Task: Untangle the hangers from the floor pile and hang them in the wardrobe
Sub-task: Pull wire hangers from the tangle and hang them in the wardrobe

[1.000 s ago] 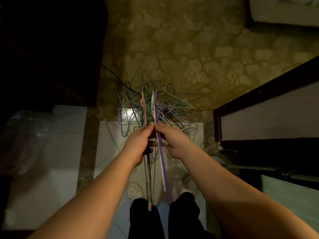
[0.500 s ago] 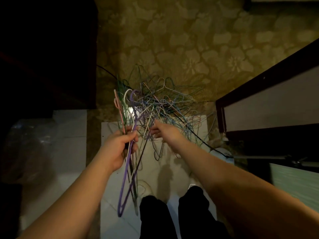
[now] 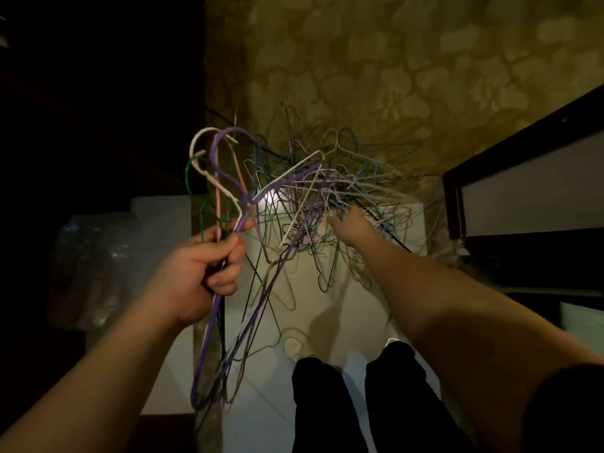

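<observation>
Several freed hangers [image 3: 225, 178] sit clamped in the left hand [image 3: 199, 276]; the right hand [image 3: 351, 225], fingers hidden, probes the pile [image 3: 330, 197]. Risk: snagged hooks drag the tangle upward.

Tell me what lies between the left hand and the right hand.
In the head view, the bodies of hangers gripped by the left hand slant across the gap toward the pile, where the right hand reaches; white floor shows below.

The left hand [image 3: 199, 276] grips a bundle of hangers [image 3: 225, 178] left of the hanger pile [image 3: 330, 191] on the floor [image 3: 353, 305]; the right hand [image 3: 354, 225] reaches into the pile.
</observation>
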{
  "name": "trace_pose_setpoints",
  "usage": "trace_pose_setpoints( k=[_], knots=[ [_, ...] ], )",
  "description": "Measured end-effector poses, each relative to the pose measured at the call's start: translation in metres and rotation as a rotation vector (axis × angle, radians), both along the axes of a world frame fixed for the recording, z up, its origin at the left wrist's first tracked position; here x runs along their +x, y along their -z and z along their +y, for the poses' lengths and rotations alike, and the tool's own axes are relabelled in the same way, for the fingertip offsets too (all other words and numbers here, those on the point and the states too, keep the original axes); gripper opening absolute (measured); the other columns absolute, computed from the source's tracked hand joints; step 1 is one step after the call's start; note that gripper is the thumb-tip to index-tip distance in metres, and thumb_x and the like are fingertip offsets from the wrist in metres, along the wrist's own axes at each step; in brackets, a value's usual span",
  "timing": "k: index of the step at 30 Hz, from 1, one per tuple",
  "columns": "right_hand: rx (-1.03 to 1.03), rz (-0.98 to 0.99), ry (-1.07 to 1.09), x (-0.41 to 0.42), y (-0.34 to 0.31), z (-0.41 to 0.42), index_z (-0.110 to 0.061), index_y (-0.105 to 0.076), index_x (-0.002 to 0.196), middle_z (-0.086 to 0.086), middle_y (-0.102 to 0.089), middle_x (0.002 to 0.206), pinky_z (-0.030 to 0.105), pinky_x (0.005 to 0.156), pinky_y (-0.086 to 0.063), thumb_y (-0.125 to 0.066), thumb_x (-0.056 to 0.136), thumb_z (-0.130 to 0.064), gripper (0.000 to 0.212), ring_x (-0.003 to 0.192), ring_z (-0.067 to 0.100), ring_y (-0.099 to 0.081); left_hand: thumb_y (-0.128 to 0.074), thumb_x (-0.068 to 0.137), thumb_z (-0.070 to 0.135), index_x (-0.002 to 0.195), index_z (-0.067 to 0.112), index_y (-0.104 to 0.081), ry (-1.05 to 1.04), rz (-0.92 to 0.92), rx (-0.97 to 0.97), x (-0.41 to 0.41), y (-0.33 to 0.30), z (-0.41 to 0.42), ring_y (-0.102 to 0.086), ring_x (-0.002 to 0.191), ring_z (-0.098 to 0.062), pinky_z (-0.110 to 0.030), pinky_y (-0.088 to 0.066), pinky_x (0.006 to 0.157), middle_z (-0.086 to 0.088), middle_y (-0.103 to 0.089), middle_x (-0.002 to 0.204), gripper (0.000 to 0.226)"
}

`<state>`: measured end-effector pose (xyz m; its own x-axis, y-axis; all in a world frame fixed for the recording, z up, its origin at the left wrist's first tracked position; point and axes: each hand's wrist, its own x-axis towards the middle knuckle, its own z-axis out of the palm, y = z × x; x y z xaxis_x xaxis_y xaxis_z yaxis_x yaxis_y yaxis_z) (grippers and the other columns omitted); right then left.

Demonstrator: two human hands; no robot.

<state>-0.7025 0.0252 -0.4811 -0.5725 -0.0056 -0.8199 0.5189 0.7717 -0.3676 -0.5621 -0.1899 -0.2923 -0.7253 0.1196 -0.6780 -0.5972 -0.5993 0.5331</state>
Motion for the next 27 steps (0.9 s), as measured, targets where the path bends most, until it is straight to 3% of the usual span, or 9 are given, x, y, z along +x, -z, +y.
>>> trace_pose_setpoints(
  k=[5,7,10,13,15,18,20,23,27],
  knots=[
    [0.070,0.459,-0.139,-0.012,-0.007,-0.006,-0.012,-0.056,0.125,0.009,-0.063,0.110,0.039,0.078,-0.052,-0.049,0.099,-0.026,0.030,0.093,0.026,-0.061,-0.089,0.055,0.026,0.106,0.012,-0.072,-0.021,0.023,0.009,0.008,-0.008,-0.022,-0.031,0.035,-0.003,-0.015,-0.027,0.034,0.002,-0.044,0.063,0.055],
    [0.084,0.692,-0.251,-0.021,-0.014,-0.010,-0.011,-0.058,0.120,0.008,-0.058,0.113,0.041,0.087,-0.049,-0.054,0.095,-0.023,0.028,0.103,0.025,-0.056,-0.087,0.057,0.027,0.107,0.012,-0.071,-0.026,0.037,-0.016,0.012,-0.012,-0.028,-0.028,0.036,-0.003,-0.015,-0.026,0.035,0.002,-0.044,0.062,0.055],
    [0.087,0.816,-0.319,-0.037,-0.020,-0.018,-0.011,-0.045,0.135,0.009,-0.047,0.134,0.042,0.106,-0.034,-0.060,0.092,-0.026,0.049,0.126,0.027,-0.043,-0.082,0.060,0.027,0.107,0.013,-0.072,-0.010,0.062,-0.058,0.016,-0.016,-0.036,-0.029,0.035,-0.002,-0.015,-0.025,0.035,0.003,-0.044,0.062,0.051],
    [0.110,0.760,-0.485,-0.060,-0.024,-0.027,-0.016,-0.030,0.149,0.006,-0.032,0.153,0.047,0.115,-0.018,-0.064,0.090,-0.029,0.069,0.142,0.025,-0.027,-0.082,0.062,0.024,0.108,0.013,-0.072,0.019,0.058,0.012,0.021,-0.016,-0.046,-0.027,0.036,-0.003,-0.016,-0.026,0.035,0.002,-0.045,0.062,0.048],
    [0.150,0.650,-0.681,-0.073,-0.023,-0.033,-0.020,-0.033,0.148,0.005,-0.037,0.152,0.049,0.116,-0.016,-0.063,0.091,-0.034,0.066,0.141,0.024,-0.030,-0.074,0.077,0.016,0.118,0.007,-0.065,0.018,0.065,0.191,0.024,-0.010,-0.054,-0.031,0.040,-0.007,-0.019,-0.031,0.038,-0.002,-0.050,0.068,0.043],
    [0.194,0.358,-0.835,-0.078,-0.021,-0.034,-0.021,-0.049,0.138,0.010,-0.055,0.136,0.051,0.116,-0.014,-0.045,0.100,-0.041,0.043,0.129,0.027,-0.046,-0.019,0.103,0.001,0.141,-0.006,-0.033,-0.075,0.064,0.523,0.028,-0.005,-0.060,-0.039,0.059,-0.022,-0.032,-0.035,0.055,-0.022,-0.052,0.092,0.041],
    [0.238,0.256,-0.891,-0.074,-0.015,-0.030,-0.019,-0.049,0.138,0.013,-0.055,0.136,0.051,0.114,-0.020,-0.036,0.103,-0.044,0.046,0.126,0.030,-0.049,-0.009,0.102,0.000,0.142,-0.009,-0.027,-0.103,0.052,0.517,0.033,-0.006,-0.064,-0.037,0.062,-0.023,-0.034,-0.030,0.059,-0.026,-0.050,0.097,0.045],
    [0.156,0.205,-0.761,-0.065,-0.006,-0.022,-0.012,-0.051,0.134,0.016,-0.061,0.119,0.045,0.093,-0.050,-0.037,0.104,-0.040,0.044,0.101,0.030,-0.061,-0.009,0.103,0.001,0.141,-0.008,-0.029,-0.102,0.107,0.472,0.036,-0.005,-0.068,-0.036,0.061,-0.022,-0.033,-0.029,0.058,-0.024,-0.050,0.097,0.045],
    [-0.079,0.277,-0.473,-0.051,-0.004,-0.025,-0.019,-0.053,0.126,0.004,-0.064,0.107,0.041,0.069,-0.056,-0.047,0.100,-0.041,0.035,0.079,0.024,-0.065,-0.011,0.103,0.001,0.140,-0.008,-0.034,-0.108,0.123,0.449,0.038,-0.001,-0.075,-0.038,0.060,-0.023,-0.033,-0.034,0.056,-0.023,-0.053,0.094,0.044]
  ],
)
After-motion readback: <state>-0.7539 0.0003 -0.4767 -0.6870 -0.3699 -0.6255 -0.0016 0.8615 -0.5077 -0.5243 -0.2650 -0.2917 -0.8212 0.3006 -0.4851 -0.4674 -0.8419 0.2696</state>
